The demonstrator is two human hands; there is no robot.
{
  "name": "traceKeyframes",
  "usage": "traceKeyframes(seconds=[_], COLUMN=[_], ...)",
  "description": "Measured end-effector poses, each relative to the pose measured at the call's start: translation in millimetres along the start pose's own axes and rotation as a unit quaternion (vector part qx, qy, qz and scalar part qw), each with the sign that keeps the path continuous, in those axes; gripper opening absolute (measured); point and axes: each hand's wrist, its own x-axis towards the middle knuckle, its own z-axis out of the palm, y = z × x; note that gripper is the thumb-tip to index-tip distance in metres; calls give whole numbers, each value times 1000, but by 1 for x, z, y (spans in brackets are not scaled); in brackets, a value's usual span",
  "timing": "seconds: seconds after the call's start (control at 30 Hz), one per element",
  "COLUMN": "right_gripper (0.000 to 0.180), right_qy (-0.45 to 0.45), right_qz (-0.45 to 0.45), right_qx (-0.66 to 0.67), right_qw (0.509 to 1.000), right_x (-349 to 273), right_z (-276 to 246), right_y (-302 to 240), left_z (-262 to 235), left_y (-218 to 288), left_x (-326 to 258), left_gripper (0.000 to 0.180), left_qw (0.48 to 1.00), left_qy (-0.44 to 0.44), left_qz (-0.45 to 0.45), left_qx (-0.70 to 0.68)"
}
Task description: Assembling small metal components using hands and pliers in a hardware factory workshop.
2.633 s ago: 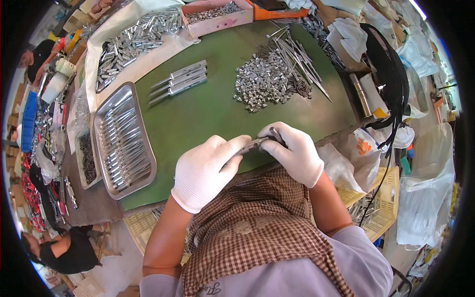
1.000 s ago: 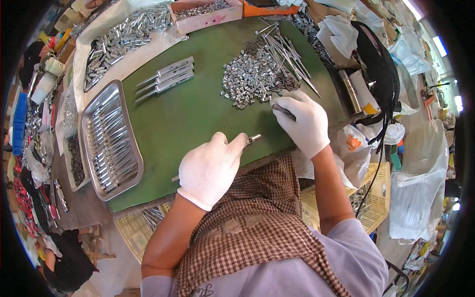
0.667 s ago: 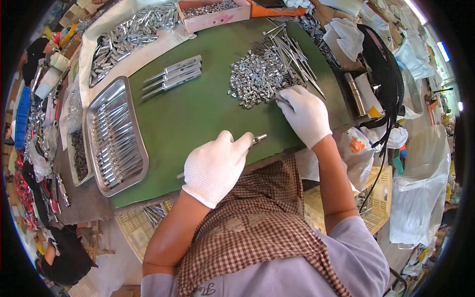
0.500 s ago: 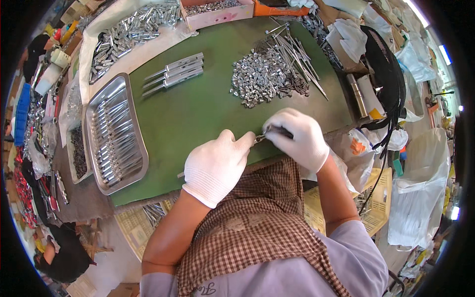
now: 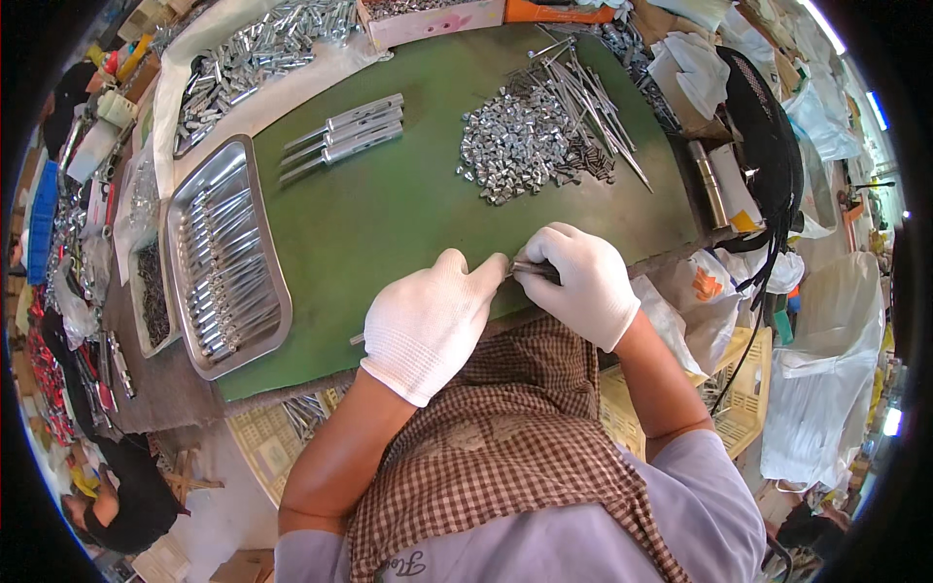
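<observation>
In a white glove, my left hand (image 5: 428,316) is closed round a thin metal rod (image 5: 357,339), whose end pokes out beside the wrist. My right hand (image 5: 586,287), gloved too, pinches a short dark grey metal piece (image 5: 531,268) against the rod's other end at the left fingertips. How the two parts fit together is hidden by the fingers. Beyond my hands, on the green tabletop (image 5: 389,219), lies a heap of small silvery metal parts (image 5: 510,141), with darker little pieces (image 5: 590,163) along its edge and long thin rods (image 5: 607,117) beside it.
A steel tray (image 5: 283,316) of rods with fittings stands at the left. Several thick-handled metal shafts (image 5: 364,133) lie farther back. Behind them are a cloth-lined pile of metal sleeves (image 5: 262,58) and a pink box (image 5: 437,25). A metal cylinder (image 5: 708,185) sits by the right edge.
My right hand has turned and drawn slightly lower, and the dark metal piece now lines up closer against the left fingertips. My left hand has stayed nearly in place.
</observation>
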Motion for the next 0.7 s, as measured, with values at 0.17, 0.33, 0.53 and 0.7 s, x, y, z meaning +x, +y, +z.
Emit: traceKeyframes(seconds=[0.17,0.33,0.53,0.7], right_gripper=[19,21,42,57], right_qy=[-57,11,82,127], right_qz=[33,3,24,1], right_qx=[-22,-3,761,767], right_qw=[998,1000,644,629], right_x=[6,9,23,28], right_z=[-6,-14,15,37], right_y=[-1,-2,0,-5], left_z=[7,5,1,-1], left_y=[-3,-1,2,4], left_x=[-2,-1,0,1], left_gripper=[32,34,32,31], left_qw=[999,997,997,997], left_qy=[17,12,-12,-34], left_qz=[29,33,25,15], left_qx=[38,62,70,71])
